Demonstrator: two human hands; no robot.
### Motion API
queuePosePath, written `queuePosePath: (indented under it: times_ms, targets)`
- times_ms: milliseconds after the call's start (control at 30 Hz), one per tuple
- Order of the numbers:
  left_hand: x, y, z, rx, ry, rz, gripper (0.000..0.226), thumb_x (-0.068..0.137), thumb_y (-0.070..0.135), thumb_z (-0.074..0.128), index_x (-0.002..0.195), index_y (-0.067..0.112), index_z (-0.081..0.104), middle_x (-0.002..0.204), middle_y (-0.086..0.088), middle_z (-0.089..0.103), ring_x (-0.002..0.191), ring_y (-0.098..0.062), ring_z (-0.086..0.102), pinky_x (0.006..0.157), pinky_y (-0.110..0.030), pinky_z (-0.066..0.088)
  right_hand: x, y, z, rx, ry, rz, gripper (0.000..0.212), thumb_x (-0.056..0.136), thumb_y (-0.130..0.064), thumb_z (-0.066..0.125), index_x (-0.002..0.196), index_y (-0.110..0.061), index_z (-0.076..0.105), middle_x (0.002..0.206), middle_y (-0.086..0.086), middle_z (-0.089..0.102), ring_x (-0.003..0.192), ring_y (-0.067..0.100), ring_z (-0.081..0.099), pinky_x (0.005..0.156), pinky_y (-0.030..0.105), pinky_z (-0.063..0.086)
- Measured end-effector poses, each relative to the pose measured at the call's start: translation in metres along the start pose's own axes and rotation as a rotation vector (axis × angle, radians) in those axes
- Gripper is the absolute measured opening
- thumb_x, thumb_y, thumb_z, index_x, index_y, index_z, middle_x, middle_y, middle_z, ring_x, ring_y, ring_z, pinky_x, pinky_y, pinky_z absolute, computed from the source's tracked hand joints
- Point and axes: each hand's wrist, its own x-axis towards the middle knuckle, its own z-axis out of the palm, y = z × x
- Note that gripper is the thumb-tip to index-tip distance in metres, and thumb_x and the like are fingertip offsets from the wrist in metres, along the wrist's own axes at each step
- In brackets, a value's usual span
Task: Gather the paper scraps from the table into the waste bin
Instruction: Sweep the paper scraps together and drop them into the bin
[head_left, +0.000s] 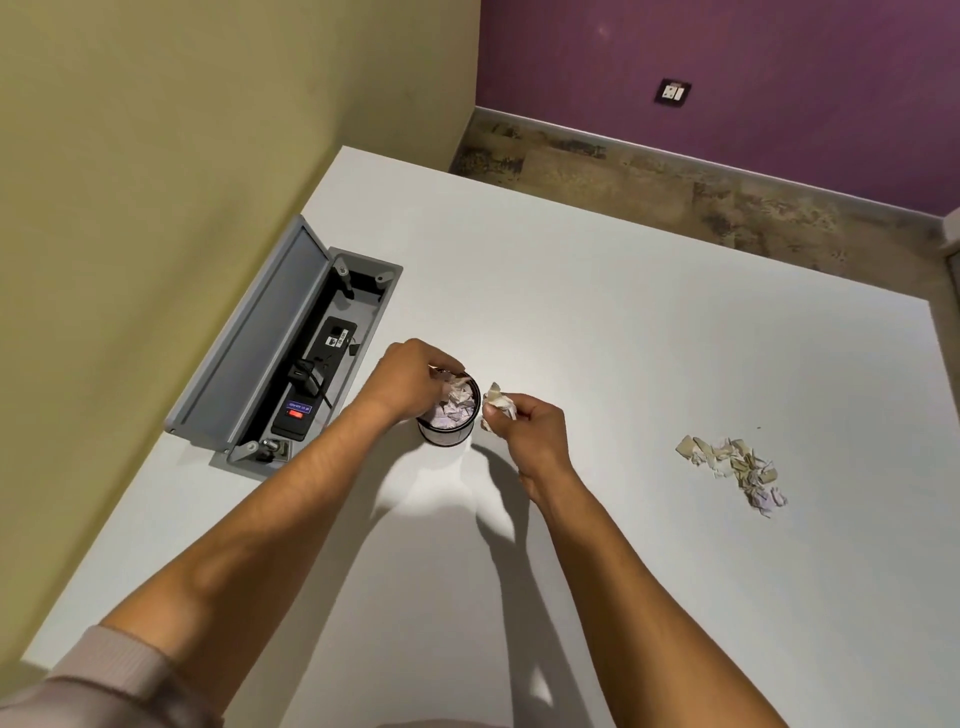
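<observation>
A small round dark waste bin stands on the white table, filled with torn paper scraps. My left hand hovers over the bin's left rim, fingers curled down onto the scraps inside. Just right of the bin, my right hand grips a bunch of pale scraps at rim height. A loose pile of scraps lies on the table far to the right.
An open grey cable box with a raised lid, plugs and a power strip is sunk into the table left of the bin. An olive wall runs along the left; the table's far edge drops to a mottled floor.
</observation>
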Motion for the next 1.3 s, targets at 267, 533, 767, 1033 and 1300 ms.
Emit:
queuePosePath:
  times_ms: [267, 533, 767, 1033, 1300]
  targets:
    - [-0.015, -0.015, 0.006, -0.231, 0.047, 0.135, 0.022, 0.084, 0.01, 0.073, 0.104, 0.019, 0.075, 0.094, 0.003, 0.074, 0.08, -0.015, 0.071, 0.074, -0.025, 0.058, 0.016, -0.014, 0.031, -0.569, 0.0, -0.245, 0.013, 0.08, -0.013, 0.072, 0.093, -0.014, 0.076, 0.09, 0.005, 0.074, 0.083, 0.019, 0.064, 0.069, 0.021, 0.044]
    - [-0.014, -0.03, 0.015, -0.072, 0.168, 0.174, 0.019, 0.082, 0.012, 0.075, 0.1, 0.018, 0.076, 0.094, 0.003, 0.074, 0.068, -0.002, 0.062, 0.077, -0.024, 0.054, 0.015, -0.012, 0.048, -0.789, -0.155, -0.37, 0.03, 0.084, -0.008, 0.057, 0.105, -0.024, 0.072, 0.095, 0.005, 0.073, 0.082, 0.023, 0.063, 0.07, 0.027, 0.049]
    - [-0.01, -0.032, 0.024, -0.041, 0.255, 0.138, 0.011, 0.084, 0.008, 0.07, 0.091, 0.013, 0.076, 0.089, -0.001, 0.073, 0.076, -0.013, 0.066, 0.074, -0.029, 0.057, 0.009, -0.014, 0.052, -0.568, -0.156, -0.182, 0.021, 0.087, -0.022, 0.048, 0.089, -0.028, 0.068, 0.073, -0.006, 0.063, 0.063, 0.007, 0.058, 0.054, 0.022, 0.038]
    - [-0.014, -0.033, 0.018, 0.007, 0.263, 0.105, 0.013, 0.085, 0.006, 0.068, 0.093, 0.011, 0.076, 0.093, -0.004, 0.073, 0.084, -0.017, 0.066, 0.078, -0.029, 0.054, 0.008, -0.016, 0.049, -0.823, -0.197, -0.338, 0.013, 0.088, -0.015, 0.045, 0.079, -0.019, 0.053, 0.066, -0.004, 0.049, 0.055, 0.011, 0.043, 0.05, 0.026, 0.031]
    - [-0.024, -0.019, 0.014, 0.061, 0.148, 0.108, 0.023, 0.081, 0.001, 0.056, 0.097, 0.01, 0.07, 0.101, -0.006, 0.067, 0.09, -0.021, 0.062, 0.08, -0.035, 0.054, 0.007, -0.021, 0.042, -0.944, -0.221, -0.457, 0.024, 0.083, -0.007, 0.055, 0.104, -0.016, 0.063, 0.092, 0.005, 0.066, 0.079, 0.025, 0.059, 0.067, 0.031, 0.05]
